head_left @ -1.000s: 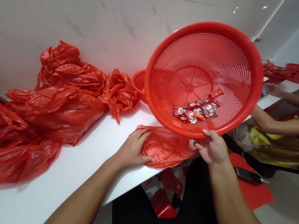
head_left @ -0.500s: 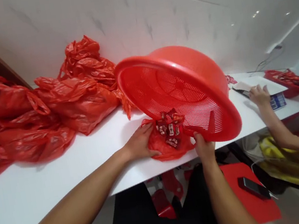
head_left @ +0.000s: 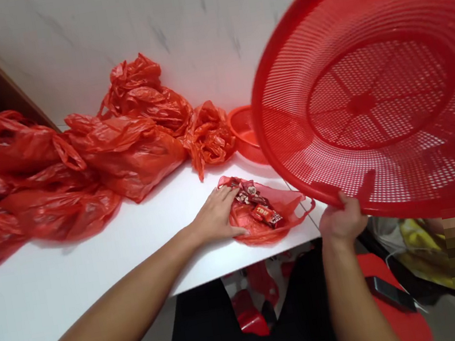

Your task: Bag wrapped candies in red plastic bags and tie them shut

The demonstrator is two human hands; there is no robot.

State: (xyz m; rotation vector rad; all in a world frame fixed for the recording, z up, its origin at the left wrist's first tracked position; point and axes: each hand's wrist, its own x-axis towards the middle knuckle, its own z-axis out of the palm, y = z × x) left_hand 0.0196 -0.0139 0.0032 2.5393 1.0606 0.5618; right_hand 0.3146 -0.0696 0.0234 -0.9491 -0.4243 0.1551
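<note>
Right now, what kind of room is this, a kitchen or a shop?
Probably a kitchen or back room used for packing sweets, though I can't be sure. A white counter runs along a marble-look tiled wall, piled with red plastic bags, and wrapped candies lie on one open bag.

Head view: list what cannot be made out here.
- Red mesh basket: its top and right side are cut off by the frame edges.
- Candy wrappers on the small red bag: print too small to read.
- Small red bowl: partly hidden behind the basket.
- Right hand: fingertips hidden behind the basket rim.
- Lower right corner: pixelated.
</note>
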